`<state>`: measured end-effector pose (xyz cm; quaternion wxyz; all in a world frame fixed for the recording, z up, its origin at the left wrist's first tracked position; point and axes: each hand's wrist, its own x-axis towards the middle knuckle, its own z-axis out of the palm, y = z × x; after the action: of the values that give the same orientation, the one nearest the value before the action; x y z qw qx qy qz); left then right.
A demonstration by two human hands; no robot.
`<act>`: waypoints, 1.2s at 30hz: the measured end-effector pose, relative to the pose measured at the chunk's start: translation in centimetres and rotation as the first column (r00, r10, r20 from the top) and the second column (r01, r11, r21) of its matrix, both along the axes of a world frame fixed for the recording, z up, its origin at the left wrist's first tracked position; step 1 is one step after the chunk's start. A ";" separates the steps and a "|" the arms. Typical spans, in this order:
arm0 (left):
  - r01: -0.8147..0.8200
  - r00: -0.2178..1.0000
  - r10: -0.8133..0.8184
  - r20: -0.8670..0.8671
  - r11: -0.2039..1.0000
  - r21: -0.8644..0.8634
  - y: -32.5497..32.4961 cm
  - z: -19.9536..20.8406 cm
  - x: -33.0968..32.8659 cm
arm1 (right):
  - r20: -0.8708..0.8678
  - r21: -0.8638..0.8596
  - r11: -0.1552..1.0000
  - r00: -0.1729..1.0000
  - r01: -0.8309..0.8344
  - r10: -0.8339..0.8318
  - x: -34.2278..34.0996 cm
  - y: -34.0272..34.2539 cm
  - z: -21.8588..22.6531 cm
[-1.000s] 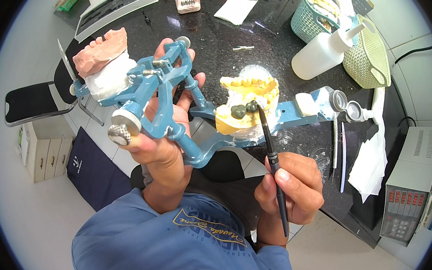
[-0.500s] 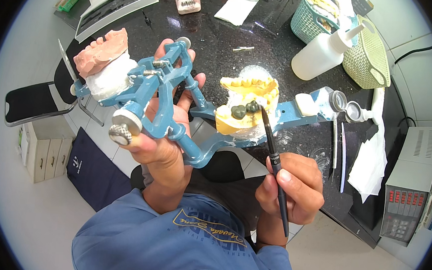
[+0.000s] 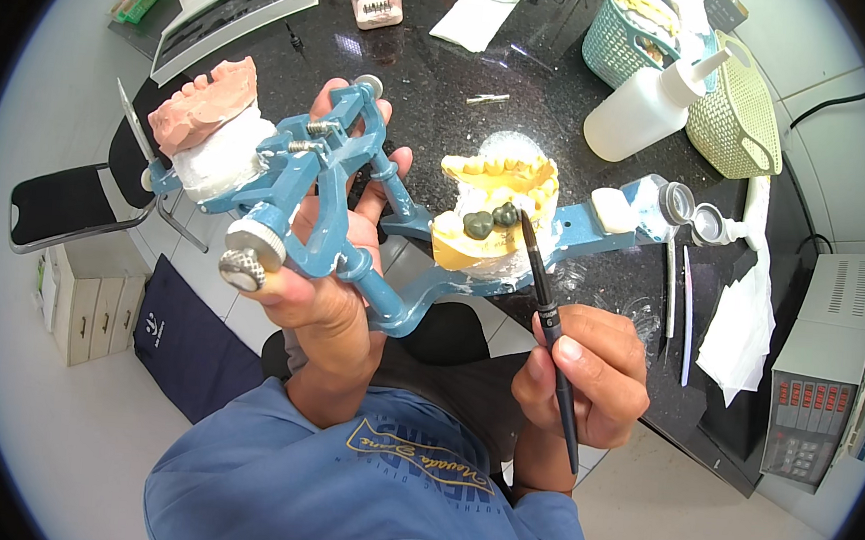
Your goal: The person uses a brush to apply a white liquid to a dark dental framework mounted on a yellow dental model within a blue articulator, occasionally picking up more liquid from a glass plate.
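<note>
My left hand (image 3: 336,288) is wrapped round the frame of a blue dental articulator (image 3: 331,213), which is swung open. On its left arm, a pink dental cast (image 3: 206,104) is fixed with white plaster (image 3: 221,162). The other arm carries a yellow dental cast (image 3: 459,250) with dark green tooth-shaped pieces (image 3: 478,224) on it. A slim dark brush (image 3: 562,394) is pinched between the thumb and fingers of my right hand (image 3: 586,376). Its tip meets the yellow cast beside the green pieces; whether it touches them I cannot tell.
On the black speckled tabletop (image 3: 416,78) stand a white pump bottle (image 3: 639,114), an orange-capped jar (image 3: 376,0), a teal basket (image 3: 609,47) and a pale green basket (image 3: 729,120). Small round jars (image 3: 676,203) lie right of the articulator. A grey control unit (image 3: 817,367) sits far right.
Almost nothing differs. The brush tip has shifted very slightly at the yellow cast; both hands keep their holds.
</note>
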<state>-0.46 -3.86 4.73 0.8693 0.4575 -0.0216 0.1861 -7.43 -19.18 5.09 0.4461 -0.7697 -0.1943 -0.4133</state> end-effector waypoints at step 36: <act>-0.018 0.999 0.019 -0.044 1.000 0.011 0.0 0.3 0.1 | 0.079 0.017 0.999 0.996 0.029 -0.031 -0.3 -0.5 -0.4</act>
<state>-0.37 -3.88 5.01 0.8652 0.4664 0.0007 0.1841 -7.74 -19.70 4.73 0.4377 -0.7521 -0.1970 -0.4515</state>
